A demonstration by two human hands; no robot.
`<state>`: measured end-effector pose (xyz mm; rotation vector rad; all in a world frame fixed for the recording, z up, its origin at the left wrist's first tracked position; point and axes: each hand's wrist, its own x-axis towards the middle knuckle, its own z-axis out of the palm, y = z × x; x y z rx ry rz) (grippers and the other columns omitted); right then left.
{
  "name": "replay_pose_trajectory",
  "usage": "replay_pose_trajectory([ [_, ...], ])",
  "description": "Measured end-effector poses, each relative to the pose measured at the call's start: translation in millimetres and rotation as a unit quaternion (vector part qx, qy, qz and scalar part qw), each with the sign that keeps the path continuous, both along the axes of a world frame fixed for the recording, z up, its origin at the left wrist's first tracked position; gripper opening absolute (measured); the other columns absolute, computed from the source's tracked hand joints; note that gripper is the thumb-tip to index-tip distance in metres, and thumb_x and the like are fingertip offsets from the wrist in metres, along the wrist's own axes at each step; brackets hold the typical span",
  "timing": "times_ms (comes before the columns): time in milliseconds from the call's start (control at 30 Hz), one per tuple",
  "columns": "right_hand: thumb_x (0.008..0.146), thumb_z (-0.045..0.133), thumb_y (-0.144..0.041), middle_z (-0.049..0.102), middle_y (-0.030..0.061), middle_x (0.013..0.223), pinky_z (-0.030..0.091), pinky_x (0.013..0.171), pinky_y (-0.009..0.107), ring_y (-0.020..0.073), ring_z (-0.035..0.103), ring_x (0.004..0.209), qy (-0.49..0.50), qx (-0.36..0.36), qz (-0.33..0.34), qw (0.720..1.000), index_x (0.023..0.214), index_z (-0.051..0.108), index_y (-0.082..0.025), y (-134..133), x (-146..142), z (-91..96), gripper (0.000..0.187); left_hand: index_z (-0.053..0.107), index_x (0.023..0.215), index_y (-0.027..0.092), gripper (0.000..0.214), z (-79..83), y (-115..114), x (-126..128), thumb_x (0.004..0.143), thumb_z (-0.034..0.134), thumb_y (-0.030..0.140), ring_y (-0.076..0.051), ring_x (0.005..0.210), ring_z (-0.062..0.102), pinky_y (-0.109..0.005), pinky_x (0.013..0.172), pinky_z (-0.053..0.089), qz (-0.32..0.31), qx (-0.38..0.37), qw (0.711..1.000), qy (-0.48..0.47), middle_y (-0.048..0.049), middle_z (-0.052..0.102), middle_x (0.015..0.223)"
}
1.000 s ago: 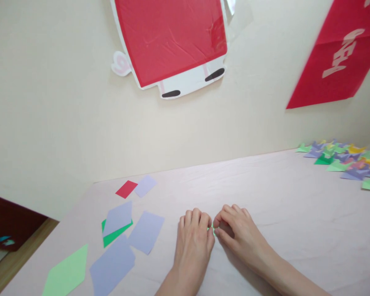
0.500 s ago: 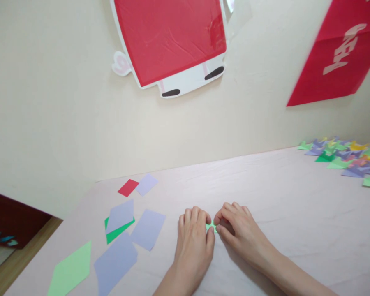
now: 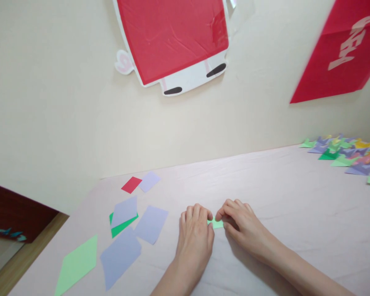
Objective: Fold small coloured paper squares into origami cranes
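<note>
A small piece of light green paper (image 3: 216, 224) lies between my hands on the cloth-covered surface, its ends hidden by my fingers. My left hand (image 3: 195, 233) rests over the paper's left end, with thumb and forefinger bent in on it. At the opposite end, my right hand (image 3: 244, 223) has its thumb and forefinger curled together at the paper's edge. Any fold under the fingers is too small to make out.
Loose paper squares lie to the left: a red sheet (image 3: 131, 185), a light green sheet (image 3: 77, 263), a purple sheet (image 3: 121, 258) and several others. Folded paper pieces (image 3: 342, 160) crowd the far right. A wall (image 3: 203, 127) with red decorations (image 3: 179, 37) rises behind.
My right hand has moved slightly to the right, away from the left. More of the light green paper shows between them. The whole view has shifted a little.
</note>
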<state>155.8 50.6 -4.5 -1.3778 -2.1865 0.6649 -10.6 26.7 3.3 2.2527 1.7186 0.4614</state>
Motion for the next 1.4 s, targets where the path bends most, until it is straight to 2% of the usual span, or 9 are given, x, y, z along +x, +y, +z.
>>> replay_pose_trajectory([
  [200, 0.069, 0.043, 0.004, 0.062, 0.0019, 0.085, 0.035, 0.079, 0.034, 0.0203, 0.054, 0.086, 0.003, -0.007, 0.01, 1.0, 0.087, 0.064, -0.022, 1, 4, -0.9, 0.038, 0.052, 0.094, 0.022, 0.027, 1.3, 0, -2, 0.083, 0.041, 0.001, -0.021, 0.098, 0.047, -0.038, 0.088, 0.035, -0.006, -0.002, 1.0, -0.019, -0.0007, 0.057, 0.101],
  [333, 0.077, 0.049, -0.007, 0.062, 0.0022, 0.085, 0.035, 0.078, 0.035, 0.021, 0.054, 0.085, 0.004, -0.001, -0.006, 1.0, 0.085, 0.064, -0.022, -1, 0, -0.9, 0.023, 0.052, 0.092, 0.022, 0.01, -1.4, 1, 0, 0.086, 0.05, 0.015, -0.023, 0.097, 0.046, -0.041, 0.088, 0.034, 0.007, 0.012, 0.999, -0.032, -0.0014, 0.056, 0.099],
  [467, 0.077, 0.056, -0.013, 0.062, 0.0027, 0.087, 0.034, 0.08, 0.037, 0.0222, 0.053, 0.087, -0.001, 0.005, -0.018, 1.0, 0.085, 0.063, -0.022, -2, -3, -0.6, 0.014, 0.051, 0.092, 0.023, 0.016, -2.0, 0, 2, 0.081, 0.049, 0.011, -0.023, 0.098, 0.046, -0.041, 0.088, 0.034, 0.01, 0.006, 0.999, -0.036, -0.0013, 0.055, 0.099],
  [867, 0.073, 0.045, 0.003, 0.062, 0.0018, 0.086, 0.035, 0.08, 0.036, 0.0211, 0.054, 0.089, 0.004, -0.021, 0.011, 1.0, 0.087, 0.064, -0.022, 1, 4, 3.3, 0.034, 0.049, 0.094, 0.024, 0.033, -0.9, 1, -4, 0.073, 0.04, 0.0, -0.021, 0.1, 0.046, -0.037, 0.088, 0.035, 0.004, -0.006, 0.997, -0.073, -0.0007, 0.056, 0.102],
  [1033, 0.075, 0.054, -0.003, 0.063, 0.0017, 0.097, 0.037, 0.086, 0.036, 0.0212, 0.053, 0.095, 0.055, -0.003, 0.042, 0.998, 0.093, 0.059, -0.022, -5, 9, 8.2, 0.026, 0.053, 0.104, 0.025, 0.038, 0.3, -3, -9, 0.079, 0.041, 0.0, -0.019, 0.104, 0.047, -0.035, 0.091, 0.035, -0.02, 0.0, 0.995, -0.099, -0.0007, 0.056, 0.107],
  [1133, 0.076, 0.057, -0.006, 0.063, 0.0026, 0.098, 0.039, 0.086, 0.036, 0.0214, 0.053, 0.096, 0.073, 0.013, 0.051, 0.996, 0.095, 0.058, -0.022, -4, 8, 4.1, 0.025, 0.057, 0.106, 0.026, 0.032, -2.8, -2, -10, 0.086, 0.044, 0.004, -0.019, 0.105, 0.048, -0.034, 0.091, 0.036, -0.026, 0.016, 0.994, -0.102, -0.0013, 0.056, 0.108],
  [1200, 0.081, 0.056, -0.01, 0.064, 0.0036, 0.093, 0.041, 0.085, 0.035, 0.0214, 0.054, 0.092, 0.082, 0.028, 0.06, 0.994, 0.088, 0.06, -0.022, -1, 6, -0.9, 0.015, 0.059, 0.102, 0.025, 0.024, -6.0, 1, -10, 0.089, 0.047, 0.009, -0.02, 0.102, 0.049, -0.034, 0.088, 0.036, -0.023, 0.024, 0.994, -0.103, -0.0019, 0.057, 0.105],
  [1300, 0.087, 0.054, -0.019, 0.064, 0.0048, 0.086, 0.044, 0.079, 0.033, 0.0214, 0.057, 0.086, 0.102, 0.042, 0.033, 0.993, 0.08, 0.062, -0.022, 3, 3, -5.8, 0.01, 0.062, 0.092, 0.023, 0.015, -8.9, 5, -8, 0.093, 0.049, 0.017, -0.021, 0.095, 0.051, -0.035, 0.086, 0.037, -0.003, 0.03, 0.99, -0.138, -0.0023, 0.061, 0.097],
  [1400, 0.089, 0.051, -0.028, 0.064, 0.0029, 0.075, 0.044, 0.069, 0.03, 0.0196, 0.058, 0.073, 0.13, 0.009, -0.005, 0.992, 0.076, 0.062, -0.021, 2, -3, -3.8, 0.018, 0.061, 0.085, 0.021, 0.015, -9.7, 6, -4, 0.094, 0.049, 0.023, -0.02, 0.089, 0.053, -0.033, 0.081, 0.038, 0.022, 0.027, 0.971, -0.237, -0.002, 0.061, 0.09],
])
